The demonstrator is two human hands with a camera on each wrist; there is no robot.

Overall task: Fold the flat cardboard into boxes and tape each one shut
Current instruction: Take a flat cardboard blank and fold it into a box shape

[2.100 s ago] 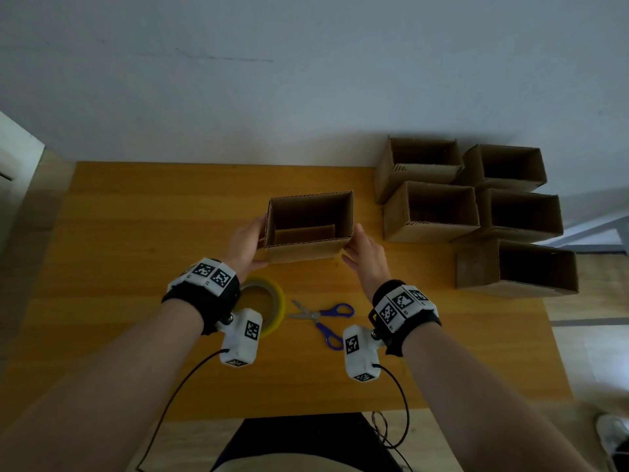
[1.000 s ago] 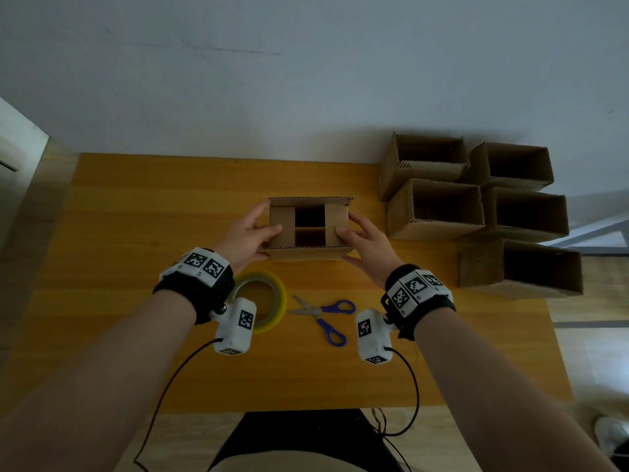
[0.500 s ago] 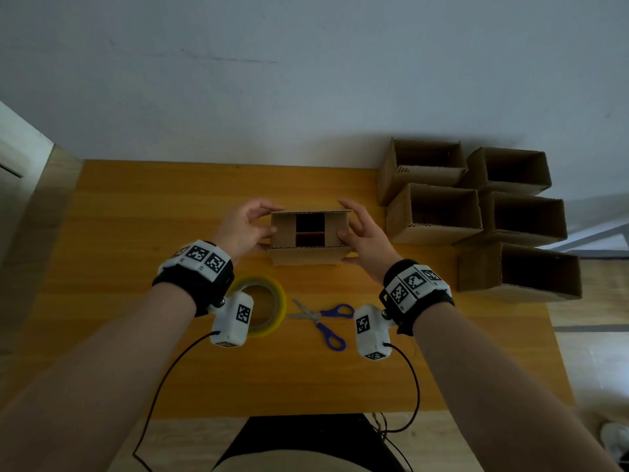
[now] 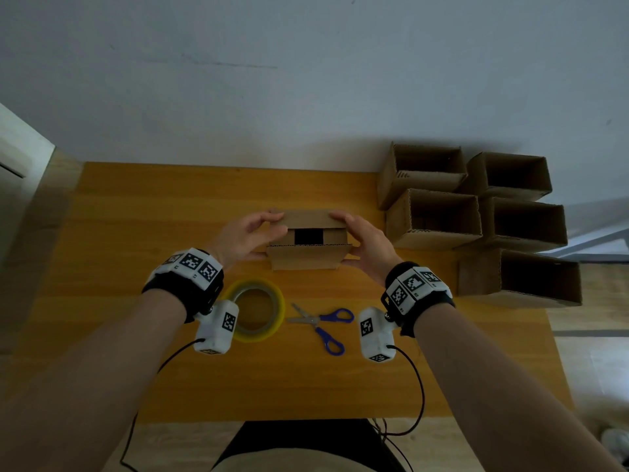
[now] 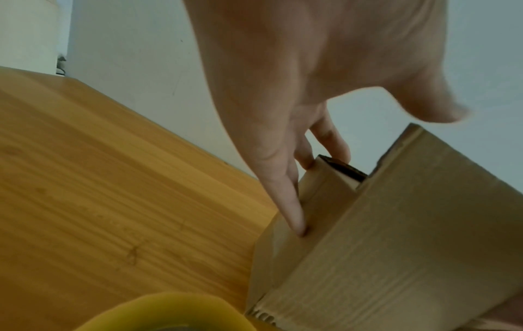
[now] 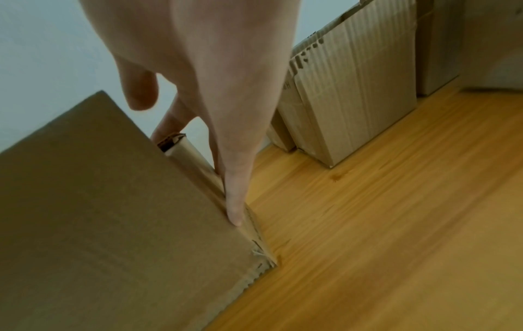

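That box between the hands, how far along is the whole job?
Five folded boxes stand at the table's right end, tops open. In hand: the left hand and right hand are folding the flaps of a sixth box; a dark gap shows between them. Left: closing it and taping, since the tape roll and scissors lie untouched.

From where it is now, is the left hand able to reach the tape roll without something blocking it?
Probably yes. The tape roll lies flat on the table, just below the left hand's wrist, with nothing between them. But that hand now holds the box, so it must let go first.
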